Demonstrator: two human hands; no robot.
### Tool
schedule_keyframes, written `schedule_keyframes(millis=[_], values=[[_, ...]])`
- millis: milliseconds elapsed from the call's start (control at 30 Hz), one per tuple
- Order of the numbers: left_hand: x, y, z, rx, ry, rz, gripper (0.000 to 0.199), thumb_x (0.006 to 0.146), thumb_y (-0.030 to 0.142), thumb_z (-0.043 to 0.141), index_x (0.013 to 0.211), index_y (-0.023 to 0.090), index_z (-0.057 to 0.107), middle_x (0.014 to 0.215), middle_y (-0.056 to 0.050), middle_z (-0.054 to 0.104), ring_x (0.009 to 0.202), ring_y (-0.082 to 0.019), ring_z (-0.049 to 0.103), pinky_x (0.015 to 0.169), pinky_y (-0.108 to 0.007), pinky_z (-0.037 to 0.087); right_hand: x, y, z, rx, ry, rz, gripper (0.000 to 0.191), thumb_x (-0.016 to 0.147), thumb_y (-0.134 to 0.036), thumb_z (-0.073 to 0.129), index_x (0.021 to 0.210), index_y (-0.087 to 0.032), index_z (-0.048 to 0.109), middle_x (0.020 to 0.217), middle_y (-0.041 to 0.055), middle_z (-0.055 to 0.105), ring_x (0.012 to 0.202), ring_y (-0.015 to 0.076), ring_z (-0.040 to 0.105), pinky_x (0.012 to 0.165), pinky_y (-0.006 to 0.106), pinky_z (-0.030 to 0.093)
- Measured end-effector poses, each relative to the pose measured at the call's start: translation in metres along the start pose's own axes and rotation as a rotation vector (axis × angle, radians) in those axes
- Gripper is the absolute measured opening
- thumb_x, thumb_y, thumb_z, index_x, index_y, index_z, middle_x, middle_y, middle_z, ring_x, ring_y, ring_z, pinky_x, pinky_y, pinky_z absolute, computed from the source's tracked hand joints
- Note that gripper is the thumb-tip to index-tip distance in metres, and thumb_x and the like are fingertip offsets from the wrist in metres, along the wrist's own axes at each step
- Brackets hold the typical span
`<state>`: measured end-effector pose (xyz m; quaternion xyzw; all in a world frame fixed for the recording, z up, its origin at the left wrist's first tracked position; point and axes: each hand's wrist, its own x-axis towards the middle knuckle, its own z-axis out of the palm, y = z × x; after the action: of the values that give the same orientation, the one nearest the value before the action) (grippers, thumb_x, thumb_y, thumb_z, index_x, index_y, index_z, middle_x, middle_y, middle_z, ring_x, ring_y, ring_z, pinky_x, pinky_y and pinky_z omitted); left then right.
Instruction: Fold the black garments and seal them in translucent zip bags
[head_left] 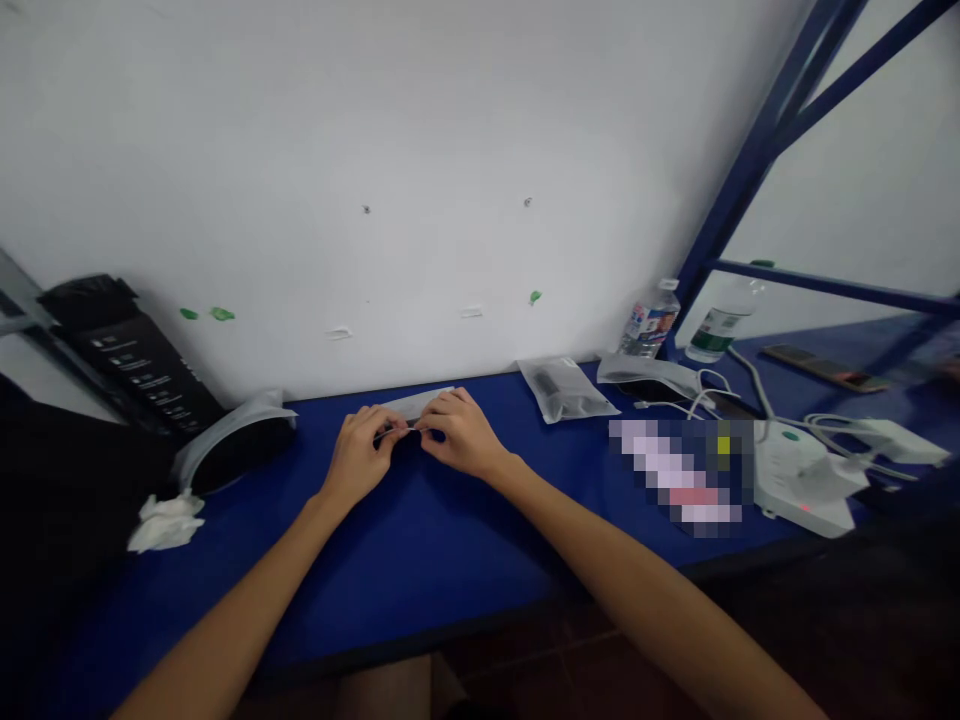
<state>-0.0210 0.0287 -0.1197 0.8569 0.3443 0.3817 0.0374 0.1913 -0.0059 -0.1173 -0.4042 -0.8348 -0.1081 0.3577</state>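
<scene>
Near the back of the blue table [405, 580], my left hand [361, 447] and my right hand [460, 428] are close together with fingertips pinched. Between them runs a thin, pale strip or edge [411, 430], held by both hands; it seems to belong to a frosted pouch [420, 405] lying or standing just behind the fingers. Fingers and shadow hide most of the pouch and anything inside it.
Left: a black box [142, 360], a frosted bag with a dark item [244, 450] and crumpled tissue [169, 520]. Right: a pouch [568, 388], another frosted bag [652, 375], bottles [651, 320], cables, a white power strip [802, 480] and a blue metal frame [742, 190].
</scene>
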Motion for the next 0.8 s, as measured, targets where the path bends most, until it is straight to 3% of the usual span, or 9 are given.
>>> schedule_keyframes(millis=[167, 267, 367, 500, 633, 800], values=[[0.003, 0.005, -0.007, 0.073, 0.047, 0.111, 0.012, 0.099, 0.015, 0.061, 0.092, 0.023, 0.068, 0.094, -0.001, 0.075, 0.089, -0.022, 0.064, 0.084, -0.036, 0.040, 0.000, 0.003, -0.005, 0.056, 0.054, -0.013, 0.020, 0.090, -0.008, 0.069, 0.105, -0.021, 0.075, 0.098, 0.0039, 0.076, 0.093, 0.0210, 0.062, 0.092, 0.039, 0.038], [0.005, 0.007, -0.013, 0.119, 0.099, 0.104, 0.009, 0.101, 0.019, 0.063, 0.098, 0.023, 0.070, 0.099, -0.003, 0.075, 0.094, -0.023, 0.066, 0.086, -0.037, 0.040, -0.002, 0.014, -0.014, 0.053, 0.098, 0.044, 0.009, 0.090, -0.013, 0.073, 0.092, -0.021, 0.074, 0.094, 0.0032, 0.074, 0.092, 0.0206, 0.062, 0.090, 0.038, 0.038], [0.005, 0.012, -0.013, 0.119, 0.113, 0.137, 0.013, 0.100, 0.028, 0.071, 0.112, 0.025, 0.074, 0.107, -0.003, 0.075, 0.101, -0.023, 0.067, 0.089, -0.037, 0.041, -0.005, 0.018, -0.015, 0.076, 0.112, 0.054, 0.010, 0.090, -0.015, 0.075, 0.083, -0.021, 0.072, 0.088, 0.0022, 0.071, 0.087, 0.0192, 0.061, 0.086, 0.036, 0.038], [0.002, 0.019, -0.008, 0.141, 0.100, 0.214, 0.008, 0.101, 0.029, 0.069, 0.100, 0.025, 0.075, 0.099, -0.001, 0.076, 0.092, -0.020, 0.065, 0.086, -0.037, 0.041, -0.005, 0.010, -0.010, 0.073, 0.145, 0.003, 0.012, 0.092, -0.015, 0.071, 0.082, -0.020, 0.071, 0.086, 0.0027, 0.071, 0.085, 0.0196, 0.060, 0.084, 0.037, 0.038], [0.004, 0.014, -0.012, 0.194, 0.137, 0.169, 0.015, 0.105, 0.024, 0.062, 0.093, 0.022, 0.072, 0.095, -0.001, 0.076, 0.092, -0.021, 0.065, 0.086, -0.038, 0.040, -0.004, 0.013, -0.011, 0.008, 0.190, 0.073, 0.015, 0.089, -0.014, 0.069, 0.076, -0.021, 0.066, 0.084, 0.0032, 0.071, 0.084, 0.0211, 0.060, 0.082, 0.038, 0.037], [0.008, -0.007, -0.027, 0.233, 0.190, 0.041, 0.010, 0.102, 0.021, 0.064, 0.095, 0.023, 0.070, 0.097, -0.002, 0.074, 0.094, -0.023, 0.064, 0.086, -0.038, 0.041, -0.010, 0.034, -0.020, -0.011, 0.252, 0.155, 0.012, 0.088, -0.019, 0.069, 0.077, -0.022, 0.066, 0.085, 0.0035, 0.072, 0.083, 0.0223, 0.061, 0.082, 0.039, 0.037]])
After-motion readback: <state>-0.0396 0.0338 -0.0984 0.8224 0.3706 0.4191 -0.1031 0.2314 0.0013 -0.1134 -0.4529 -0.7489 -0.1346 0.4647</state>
